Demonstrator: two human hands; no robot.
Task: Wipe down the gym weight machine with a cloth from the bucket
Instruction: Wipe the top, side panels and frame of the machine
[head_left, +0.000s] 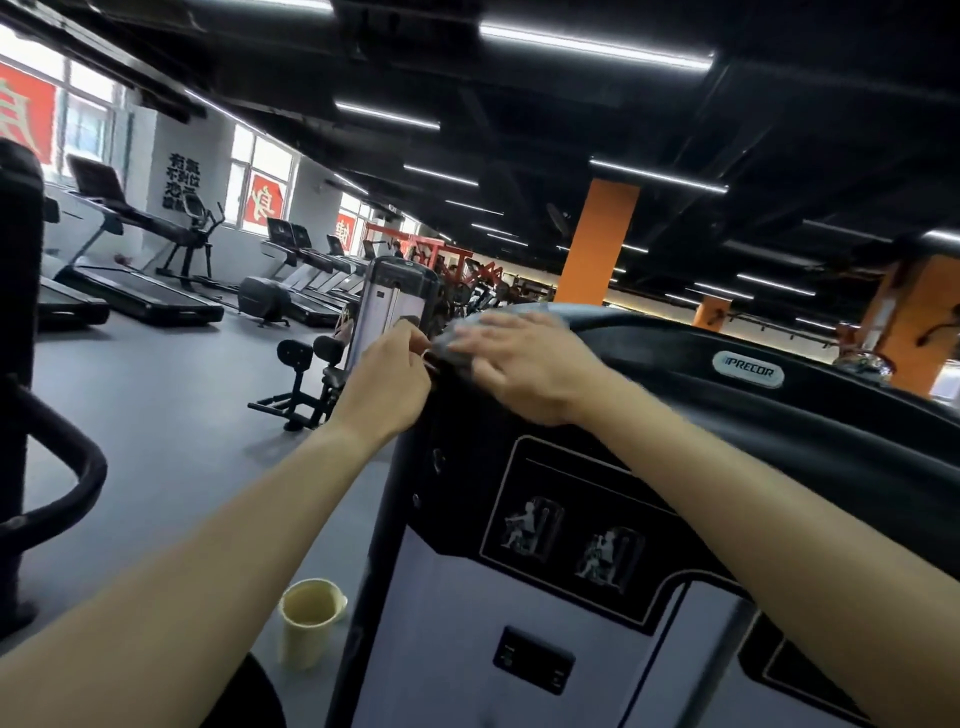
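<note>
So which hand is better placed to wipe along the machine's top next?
Right, probably. The right hand lies flat on the cloth atop the machine; the left hand only pinches its edge at the corner.

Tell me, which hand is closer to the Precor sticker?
Right. The right hand presses the cloth, left of the Precor sticker; the left hand pinches the cloth farther left.

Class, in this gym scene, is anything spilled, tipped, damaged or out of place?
Nothing stands out. The bucket stands upright on the floor beside the weight machine, no puddle round it. The cloth lies on the machine's top, under the right hand, its edge pinched by the left hand.
</note>
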